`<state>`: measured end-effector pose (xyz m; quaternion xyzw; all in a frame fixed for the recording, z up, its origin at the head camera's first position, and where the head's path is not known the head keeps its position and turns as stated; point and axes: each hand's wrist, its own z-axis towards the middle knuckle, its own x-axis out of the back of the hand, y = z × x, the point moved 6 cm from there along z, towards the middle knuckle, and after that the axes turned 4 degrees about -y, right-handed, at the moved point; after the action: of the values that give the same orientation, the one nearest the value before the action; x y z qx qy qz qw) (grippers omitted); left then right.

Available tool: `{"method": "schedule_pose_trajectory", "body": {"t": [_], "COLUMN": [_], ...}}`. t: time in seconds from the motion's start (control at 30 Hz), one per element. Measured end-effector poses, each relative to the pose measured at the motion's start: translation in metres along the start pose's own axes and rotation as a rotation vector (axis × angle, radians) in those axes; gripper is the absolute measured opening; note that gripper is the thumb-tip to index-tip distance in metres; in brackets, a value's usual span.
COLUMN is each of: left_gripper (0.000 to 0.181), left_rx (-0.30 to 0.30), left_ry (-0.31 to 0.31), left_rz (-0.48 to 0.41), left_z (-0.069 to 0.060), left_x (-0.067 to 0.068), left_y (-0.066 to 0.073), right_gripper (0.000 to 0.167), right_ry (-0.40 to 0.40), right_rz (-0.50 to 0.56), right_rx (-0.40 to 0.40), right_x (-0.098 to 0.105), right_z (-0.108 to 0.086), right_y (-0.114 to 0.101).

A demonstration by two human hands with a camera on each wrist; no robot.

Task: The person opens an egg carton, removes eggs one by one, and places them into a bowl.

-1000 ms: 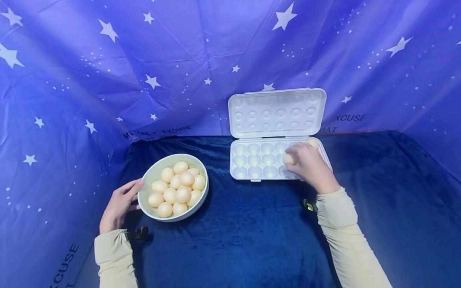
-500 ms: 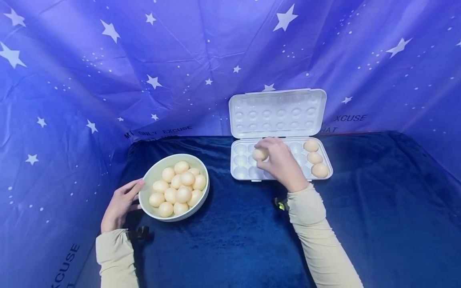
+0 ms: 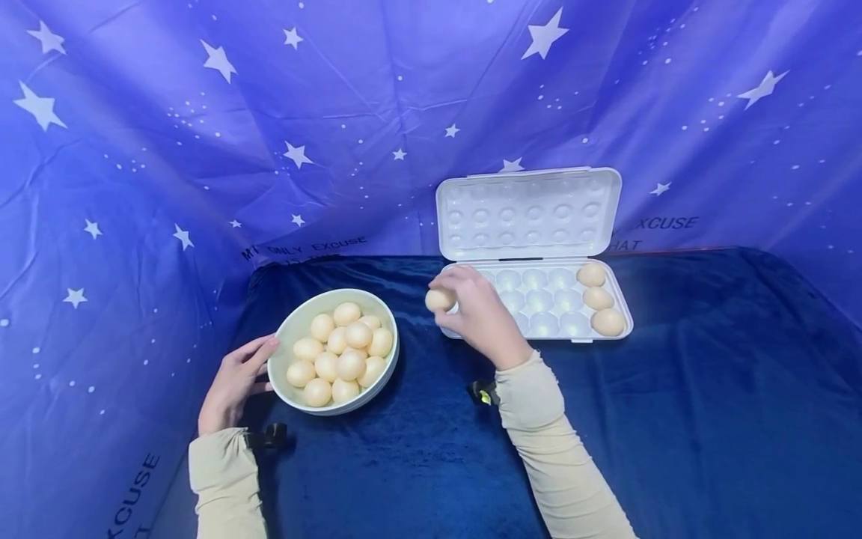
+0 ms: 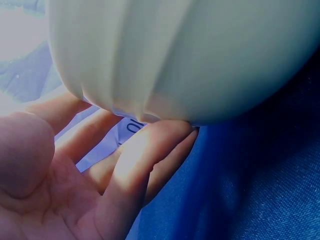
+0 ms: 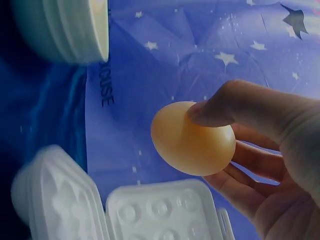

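Note:
My right hand pinches an egg between thumb and fingers, over the left end of the white egg carton. In the right wrist view the thumb presses on that egg, with the fingers behind it. Several eggs fill a pale green bowl on the left. With my left hand I hold this bowl by its left side, which tilts it. The left wrist view shows the fingers under the bowl's lower edge. Three eggs sit in the carton's rightmost column.
The carton's lid stands raised against a blue star-printed curtain. Dark blue cloth covers the table. A small black device sits at each wrist.
My right hand has moved left across the carton with the egg, uncovering the three eggs in the right column. The left hand keeps its hold on the bowl.

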<state>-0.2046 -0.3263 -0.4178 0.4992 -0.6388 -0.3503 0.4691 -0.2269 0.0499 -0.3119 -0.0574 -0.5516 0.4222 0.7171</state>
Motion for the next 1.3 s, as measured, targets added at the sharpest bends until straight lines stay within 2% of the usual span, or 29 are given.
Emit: {"method": "schedule_pose_trajectory", "body": {"t": [0.33,0.7,0.93,1.2,1.3], "left_gripper": [0.068,0.063,0.065,0.05,0.052], "left_rx": [-0.001,0.001,-0.007,-0.014,-0.014], "left_ry": [0.007,0.012,0.018,0.015,0.013], "left_rz": [0.008,-0.03,-0.012,-0.027,-0.025], "left_z": [-0.001,0.002,0.001,0.0,0.0], "left_x": [0.0,0.001,0.001,0.001,0.001], "left_y": [0.0,-0.001,0.001,0.002,0.001], "right_gripper": [0.028,0.028,0.029,0.033,0.032], "right_ry": [-0.063,-0.099,-0.135,-0.167,-0.171], "right_rz": [0.01,-0.013,-0.015,-0.038,-0.062], "right_rx": [0.097,0.162,0.148,0.192,0.197], "right_x": [-0.041,-0.088,-0.102,-0.114,-0.117], "right_z": [0.006,0.007,0.006,0.003,0.002], "right_y": [-0.028,-0.037,-0.036,-0.038,-0.039]}}
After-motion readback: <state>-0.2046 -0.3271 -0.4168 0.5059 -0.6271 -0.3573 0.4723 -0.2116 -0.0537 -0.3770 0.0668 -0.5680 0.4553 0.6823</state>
